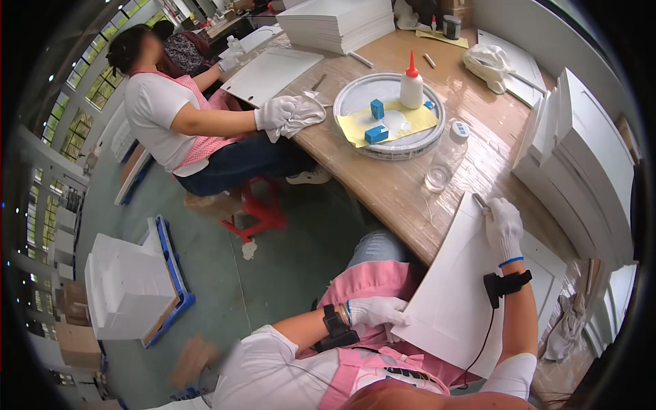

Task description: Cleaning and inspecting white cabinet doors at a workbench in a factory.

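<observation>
A white flat panel (444,301) lies tilted across my lap and the table edge. My left hand (379,311), in a white knit glove, is closed on the panel's near left edge. At the panel's far corner, my right hand (504,225), also gloved, is closed around a short grey stick-like tool (480,200), whose exact kind I cannot make out. Its tip is close to the panel's top edge. Beyond that corner stands a clear plastic bottle (447,160) with a white cap. Another white panel (543,270) lies under and to the right of mine.
A round bucket lid (355,92) carries yellow sandpaper (352,130), blue blocks (376,134) and a red-tipped glue bottle (411,85). White panels are stacked at right (588,157) and far back (335,27). At left, a co-worker (157,109) wipes with a cloth (301,116).
</observation>
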The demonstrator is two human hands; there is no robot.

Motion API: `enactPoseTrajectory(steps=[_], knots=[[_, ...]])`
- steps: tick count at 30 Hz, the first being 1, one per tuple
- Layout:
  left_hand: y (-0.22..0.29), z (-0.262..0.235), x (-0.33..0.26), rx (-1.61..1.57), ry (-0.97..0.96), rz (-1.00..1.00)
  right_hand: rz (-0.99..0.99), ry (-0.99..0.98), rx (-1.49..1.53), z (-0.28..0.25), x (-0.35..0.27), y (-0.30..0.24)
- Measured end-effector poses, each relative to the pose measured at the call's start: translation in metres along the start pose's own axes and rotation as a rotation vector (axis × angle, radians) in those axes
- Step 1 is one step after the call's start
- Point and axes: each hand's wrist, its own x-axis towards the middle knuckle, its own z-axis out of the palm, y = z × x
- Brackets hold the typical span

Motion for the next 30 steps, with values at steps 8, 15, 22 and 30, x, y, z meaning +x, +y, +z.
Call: enactPoseTrajectory(steps=[8, 15, 22, 30], knots=[[0.013, 0.003, 0.006, -0.013, 0.021, -0.053, 0.185, 0.097, 0.105, -0.006, 0.043, 0.050], [0.015, 0.004, 0.001, -0.131, -0.030, 0.019, 0.055, 0.251, -0.116, -0.068, -0.065, 0.082], [0.007, 0.003, 0.005, -0.094, 0.059, 0.059, 0.814, 0.287, -0.631, -0.147, -0.216, 0.203], [0.011, 0.040, -0.001, 0.056, 0.319, 0.236, 0.856, 0.086, -0.405, -0.107, -0.265, 0.243]])
